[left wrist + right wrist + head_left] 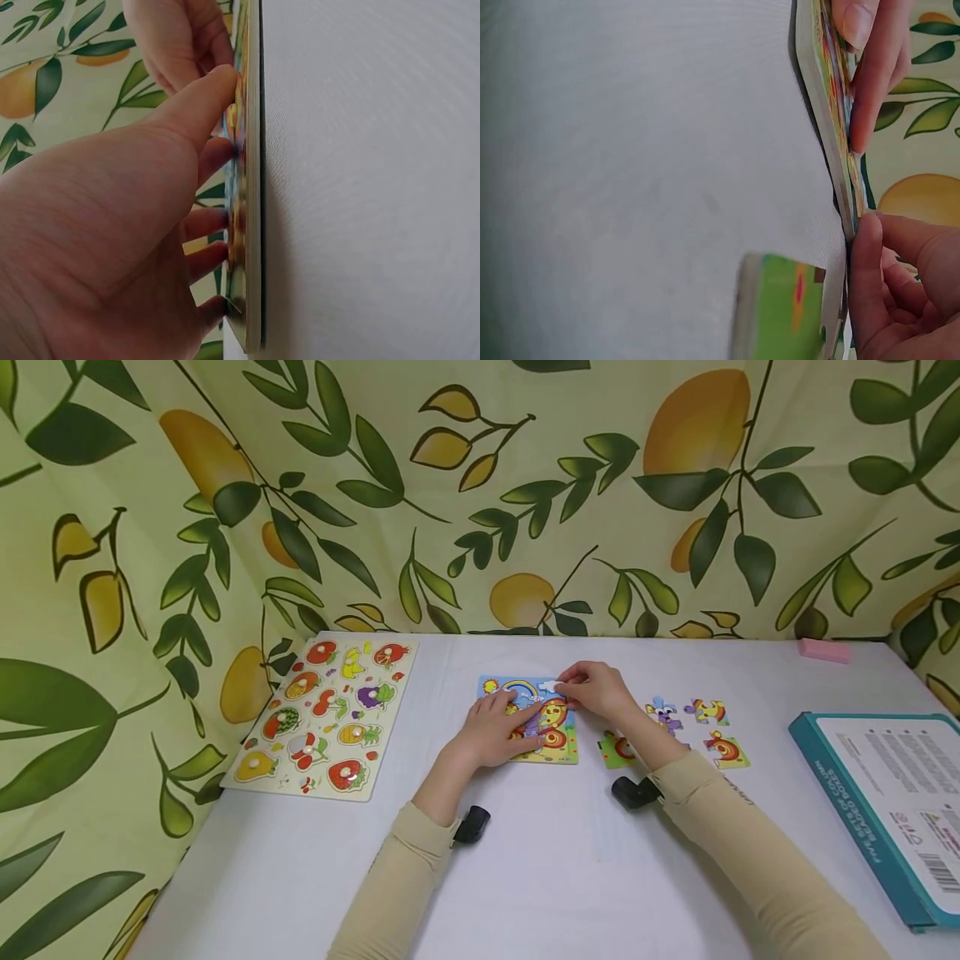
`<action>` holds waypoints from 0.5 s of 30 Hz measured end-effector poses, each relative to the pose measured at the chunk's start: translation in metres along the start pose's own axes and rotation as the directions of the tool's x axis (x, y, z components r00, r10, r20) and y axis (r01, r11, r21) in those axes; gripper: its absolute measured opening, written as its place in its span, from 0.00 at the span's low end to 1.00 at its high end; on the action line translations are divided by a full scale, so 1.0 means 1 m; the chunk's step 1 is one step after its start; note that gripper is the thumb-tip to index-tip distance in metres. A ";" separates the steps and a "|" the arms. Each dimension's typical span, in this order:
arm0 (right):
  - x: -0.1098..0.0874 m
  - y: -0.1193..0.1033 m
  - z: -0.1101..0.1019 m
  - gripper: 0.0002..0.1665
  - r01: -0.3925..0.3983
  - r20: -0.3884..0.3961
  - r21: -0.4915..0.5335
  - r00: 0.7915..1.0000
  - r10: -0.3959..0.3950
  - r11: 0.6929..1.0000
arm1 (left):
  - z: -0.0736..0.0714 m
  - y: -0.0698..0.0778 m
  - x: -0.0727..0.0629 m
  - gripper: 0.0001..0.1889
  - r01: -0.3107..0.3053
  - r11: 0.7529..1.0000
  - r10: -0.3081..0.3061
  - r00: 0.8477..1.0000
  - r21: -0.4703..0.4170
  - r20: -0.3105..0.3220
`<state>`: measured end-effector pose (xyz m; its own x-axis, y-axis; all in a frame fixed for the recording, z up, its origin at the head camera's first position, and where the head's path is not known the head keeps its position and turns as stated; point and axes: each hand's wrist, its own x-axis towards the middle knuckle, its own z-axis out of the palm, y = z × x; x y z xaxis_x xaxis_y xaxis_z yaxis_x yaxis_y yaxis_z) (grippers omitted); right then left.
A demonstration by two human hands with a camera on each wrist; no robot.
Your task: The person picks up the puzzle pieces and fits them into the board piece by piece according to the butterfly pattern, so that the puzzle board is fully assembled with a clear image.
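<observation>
The left hand (492,727) lay spread on the puzzle board (555,757), apparently partly assembled; at least four loose pieces (725,749) lay unplaced right of it; at its far right corner the right hand (600,692) pinched, seemingly, a cloud piece (549,686).
</observation>
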<state>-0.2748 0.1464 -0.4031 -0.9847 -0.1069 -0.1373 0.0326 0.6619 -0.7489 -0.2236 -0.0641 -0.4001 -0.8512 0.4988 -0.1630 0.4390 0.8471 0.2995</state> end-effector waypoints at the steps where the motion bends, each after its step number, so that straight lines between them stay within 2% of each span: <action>1: 0.000 0.000 0.000 0.15 -0.001 0.002 -0.003 1.000 0.001 1.000 | 0.000 0.001 0.000 0.35 0.001 1.000 -0.001 1.000 0.002 0.000; 15: 0.006 0.001 0.002 0.17 -0.011 0.015 0.001 1.000 0.011 1.000 | 0.000 0.001 0.000 0.35 0.006 1.000 -0.006 1.000 0.011 0.011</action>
<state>-0.2799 0.1451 -0.4057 -0.9817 -0.1110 -0.1551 0.0433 0.6623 -0.7479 -0.2231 -0.0637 -0.3999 -0.8509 0.4953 -0.1749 0.4369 0.8522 0.2879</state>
